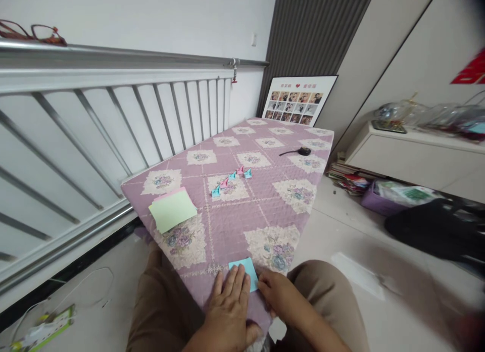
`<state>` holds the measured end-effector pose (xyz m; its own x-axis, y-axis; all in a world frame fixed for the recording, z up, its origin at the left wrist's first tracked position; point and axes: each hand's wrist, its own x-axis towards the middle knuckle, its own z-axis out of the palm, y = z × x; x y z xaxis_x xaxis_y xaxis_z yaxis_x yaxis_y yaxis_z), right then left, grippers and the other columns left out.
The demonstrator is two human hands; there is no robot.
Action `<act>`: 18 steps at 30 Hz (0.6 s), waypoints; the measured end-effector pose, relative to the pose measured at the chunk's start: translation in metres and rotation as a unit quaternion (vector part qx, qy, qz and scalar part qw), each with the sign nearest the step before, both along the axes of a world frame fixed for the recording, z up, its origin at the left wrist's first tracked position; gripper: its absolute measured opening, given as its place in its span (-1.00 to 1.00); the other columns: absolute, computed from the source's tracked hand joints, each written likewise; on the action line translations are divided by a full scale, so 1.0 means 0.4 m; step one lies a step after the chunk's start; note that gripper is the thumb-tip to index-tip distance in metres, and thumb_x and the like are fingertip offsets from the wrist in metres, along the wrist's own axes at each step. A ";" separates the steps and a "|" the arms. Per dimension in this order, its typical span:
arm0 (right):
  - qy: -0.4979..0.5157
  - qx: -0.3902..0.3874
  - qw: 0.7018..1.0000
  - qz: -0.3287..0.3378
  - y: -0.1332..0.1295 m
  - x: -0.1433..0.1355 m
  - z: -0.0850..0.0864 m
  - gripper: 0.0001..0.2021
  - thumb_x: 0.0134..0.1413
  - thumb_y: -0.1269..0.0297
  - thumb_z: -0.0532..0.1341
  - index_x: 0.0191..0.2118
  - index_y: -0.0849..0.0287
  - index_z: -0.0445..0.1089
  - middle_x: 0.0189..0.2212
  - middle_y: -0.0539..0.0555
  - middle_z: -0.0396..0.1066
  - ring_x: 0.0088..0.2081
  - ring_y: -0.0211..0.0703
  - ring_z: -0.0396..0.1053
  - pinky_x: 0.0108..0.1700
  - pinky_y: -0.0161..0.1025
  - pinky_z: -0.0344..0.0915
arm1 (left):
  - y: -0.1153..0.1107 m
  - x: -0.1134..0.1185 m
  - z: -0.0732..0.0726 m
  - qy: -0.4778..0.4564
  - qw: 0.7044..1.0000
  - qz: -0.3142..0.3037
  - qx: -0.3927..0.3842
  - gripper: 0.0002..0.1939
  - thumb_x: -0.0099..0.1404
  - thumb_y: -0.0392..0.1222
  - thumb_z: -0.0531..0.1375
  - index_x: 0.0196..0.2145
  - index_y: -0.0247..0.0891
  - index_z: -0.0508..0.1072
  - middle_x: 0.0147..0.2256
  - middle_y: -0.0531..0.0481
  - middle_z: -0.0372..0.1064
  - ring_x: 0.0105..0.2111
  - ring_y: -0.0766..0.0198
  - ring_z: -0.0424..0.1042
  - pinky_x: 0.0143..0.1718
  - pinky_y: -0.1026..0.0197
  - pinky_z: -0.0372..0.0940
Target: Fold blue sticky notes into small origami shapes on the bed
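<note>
A square of light blue paper [248, 269] lies near the close end of the table. My left hand [231, 306] is open and flat, its fingers together over the left part of the paper. At the paper's right edge, my right hand [278, 294] is closed, with thumb and curled fingers pinching at that side. Further up the table, several small pink and blue pieces that look like folded paper [232, 176] sit in a loose slanting row. To the left is a stack of paper sheets [172, 210], pale green on top with pink showing beneath.
A purple flowered cloth [227, 231] covers the table. A small black object with a cord [303, 151] lies towards its far right. White radiator bars [144, 119] run along the left side, and a framed photo board [299, 99] leans at the far end.
</note>
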<state>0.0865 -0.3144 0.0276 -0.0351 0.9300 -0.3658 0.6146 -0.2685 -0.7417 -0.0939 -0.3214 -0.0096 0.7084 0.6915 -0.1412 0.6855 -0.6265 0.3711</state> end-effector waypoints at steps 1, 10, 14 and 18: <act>-0.013 0.010 1.000 0.006 0.001 0.000 0.003 -0.81 0.09 0.34 0.01 -0.53 0.12 0.19 -0.75 -0.13 0.26 -0.74 -0.33 0.25 -0.65 -0.42 0.08 | 0.000 0.000 0.002 -0.003 1.000 0.002 -0.003 -0.10 0.22 0.10 0.08 0.31 -0.30 -0.32 0.30 -0.18 -0.58 0.29 0.00 -0.48 0.24 -0.24 -0.38; -0.114 0.099 0.989 0.007 -0.010 -0.005 0.004 -0.82 0.07 0.34 0.07 -0.53 0.11 0.25 -0.67 -0.08 0.33 -0.59 -0.25 0.33 -0.50 -0.35 0.12 | 0.005 0.000 0.017 -0.021 1.000 0.004 -0.023 -0.14 0.20 0.06 0.14 0.31 -0.13 -0.22 0.30 -0.17 -0.59 0.29 -0.05 -0.45 0.22 -0.28 -0.39; -0.143 0.129 0.981 -0.014 -0.032 -0.001 -0.006 -0.88 0.07 0.39 0.07 -0.45 0.14 0.28 -0.59 -0.04 0.38 -0.51 -0.21 0.35 -0.43 -0.32 0.18 | 0.005 0.003 0.010 -0.017 1.000 0.012 -0.022 -0.14 0.19 0.06 0.15 0.31 -0.13 -0.20 0.30 -0.19 -0.57 0.29 -0.05 -0.46 0.21 -0.29 -0.39; -0.163 0.246 0.955 0.020 -0.059 0.001 -0.017 -0.82 0.16 0.40 0.02 -0.34 0.13 0.35 -0.42 0.04 0.43 -0.35 -0.17 0.40 -0.26 -0.27 0.28 | 0.003 0.005 0.006 -0.001 1.000 0.008 -0.014 -0.13 0.19 0.06 0.15 0.31 -0.11 -0.22 0.31 -0.17 -0.57 0.29 -0.03 -0.47 0.22 -0.28 -0.38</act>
<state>0.0869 -0.3382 0.0210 -0.0323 0.9926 0.1174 0.8365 0.0912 -0.5403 -0.0918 -0.3201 -0.0073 0.6977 0.6984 -0.1596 0.6944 -0.6044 0.3906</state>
